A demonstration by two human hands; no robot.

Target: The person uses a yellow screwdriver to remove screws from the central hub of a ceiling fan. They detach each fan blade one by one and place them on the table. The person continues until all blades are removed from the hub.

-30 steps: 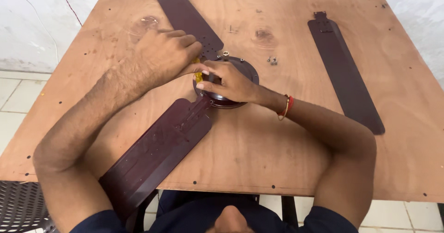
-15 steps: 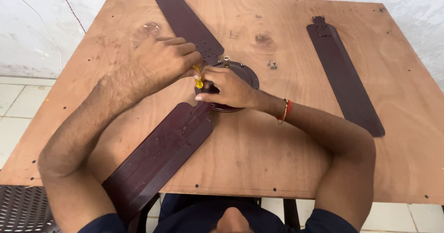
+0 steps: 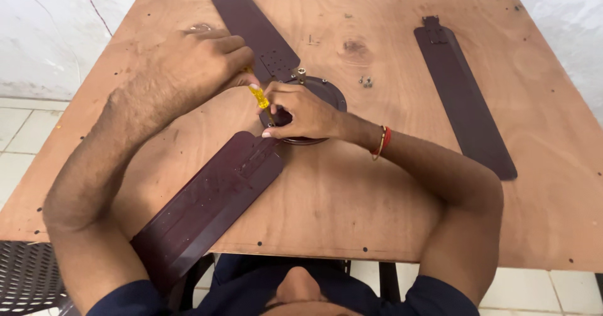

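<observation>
A dark brown ceiling fan motor hub [image 3: 326,93] lies in the middle of a plywood table [image 3: 352,203]. Two brown blades are at the hub: one [image 3: 251,24] reaches to the far edge, the other [image 3: 207,206] runs past the near edge. My left hand [image 3: 195,71] grips a yellow-handled screwdriver [image 3: 259,97], its tip pointing down at the hub's near-left side. My right hand [image 3: 301,112] rests on the hub, fingers pinched around the screwdriver's shaft. A red thread band circles my right wrist.
A third, loose blade [image 3: 461,90] lies on the right side of the table. A few small screws [image 3: 365,81] sit just right of the hub, another [image 3: 311,40] farther back. White wall behind, tiled floor [image 3: 12,134] left, a dark mesh chair [image 3: 25,278] at bottom left.
My left hand has lifted slightly off the hub, so the yellow handle shows more. The view has shifted a little; hub and blades have stayed put.
</observation>
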